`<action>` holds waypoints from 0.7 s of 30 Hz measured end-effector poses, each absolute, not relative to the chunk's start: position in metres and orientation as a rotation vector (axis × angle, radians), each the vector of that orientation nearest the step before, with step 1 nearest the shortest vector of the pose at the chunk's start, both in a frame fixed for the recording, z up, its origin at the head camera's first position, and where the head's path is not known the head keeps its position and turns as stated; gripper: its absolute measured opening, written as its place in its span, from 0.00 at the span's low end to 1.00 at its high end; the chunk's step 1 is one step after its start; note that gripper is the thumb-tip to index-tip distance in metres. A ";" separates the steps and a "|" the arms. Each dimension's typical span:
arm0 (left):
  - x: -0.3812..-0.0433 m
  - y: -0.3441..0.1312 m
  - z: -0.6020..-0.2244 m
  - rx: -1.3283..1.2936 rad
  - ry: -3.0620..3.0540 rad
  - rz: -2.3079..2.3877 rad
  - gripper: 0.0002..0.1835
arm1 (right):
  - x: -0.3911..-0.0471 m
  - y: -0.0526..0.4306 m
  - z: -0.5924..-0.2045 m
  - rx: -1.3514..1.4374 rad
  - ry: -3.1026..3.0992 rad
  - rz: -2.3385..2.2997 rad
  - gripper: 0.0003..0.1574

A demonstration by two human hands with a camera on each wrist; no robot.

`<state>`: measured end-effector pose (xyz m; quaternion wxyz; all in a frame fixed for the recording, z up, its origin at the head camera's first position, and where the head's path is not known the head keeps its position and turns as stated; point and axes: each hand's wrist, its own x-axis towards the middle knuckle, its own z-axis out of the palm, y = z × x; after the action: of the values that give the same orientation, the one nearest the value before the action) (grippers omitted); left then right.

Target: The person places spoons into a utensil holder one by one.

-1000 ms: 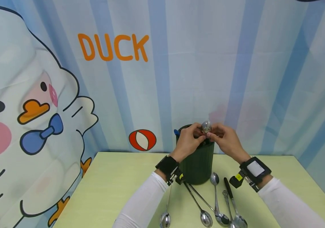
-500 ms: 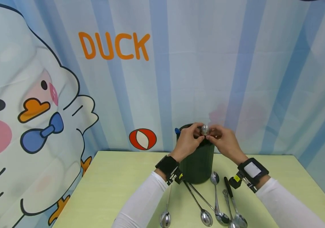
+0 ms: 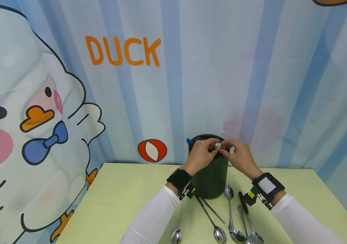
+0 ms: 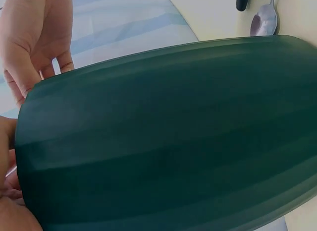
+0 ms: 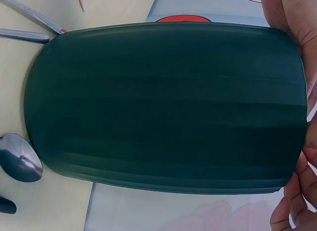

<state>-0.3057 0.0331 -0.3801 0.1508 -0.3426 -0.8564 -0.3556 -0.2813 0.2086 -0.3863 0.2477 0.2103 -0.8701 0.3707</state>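
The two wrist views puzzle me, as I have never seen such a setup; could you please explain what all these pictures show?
There is no robot here: a person works with two bare hands. The head view comes from a camera worn on the head, looking forward and down. The other two come from cameras worn on the wrists; in both, the dark green container fills much of the picture and seems to lie sideways, though the head view shows it upright on the pale yellow table. Metal spoons and a black-handled utensil lie there too. At the container's mouth, the left hand and right hand pinch a small shiny metal piece; too much is hidden to say exactly what it is.
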 end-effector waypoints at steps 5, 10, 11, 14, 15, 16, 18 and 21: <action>-0.304 0.032 -0.381 -0.965 -2.475 -0.934 0.19 | -0.283 0.209 -0.389 0.553 -2.378 1.003 0.07; -0.300 0.030 -0.381 -0.961 -2.471 -0.864 0.20 | -0.281 0.209 -0.389 0.545 -2.389 0.993 0.06; -0.299 0.030 -0.381 -0.961 -2.470 -0.858 0.20 | -0.280 0.209 -0.389 0.547 -2.387 0.994 0.06; -0.298 0.030 -0.380 -0.957 -2.463 -0.834 0.20 | -0.278 0.209 -0.389 0.552 -2.379 0.989 0.07; -0.298 0.029 -0.380 -0.956 -2.460 -0.824 0.19 | -0.278 0.209 -0.389 0.555 -2.376 0.986 0.07; -0.298 0.029 -0.380 -0.956 -2.455 -0.817 0.19 | -0.277 0.209 -0.389 0.558 -2.374 0.985 0.07; -0.298 0.028 -0.380 -0.959 -2.442 -0.804 0.19 | -0.276 0.209 -0.389 0.567 -2.364 0.987 0.09; -0.297 0.026 -0.380 -0.975 -2.394 -0.813 0.18 | -0.274 0.209 -0.389 0.575 -2.349 0.998 0.12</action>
<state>-0.2970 0.0256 -0.3798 0.2145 -0.3514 -0.8630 -0.2930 -0.2739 0.2092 -0.3892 0.2595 0.2124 -0.8671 0.3683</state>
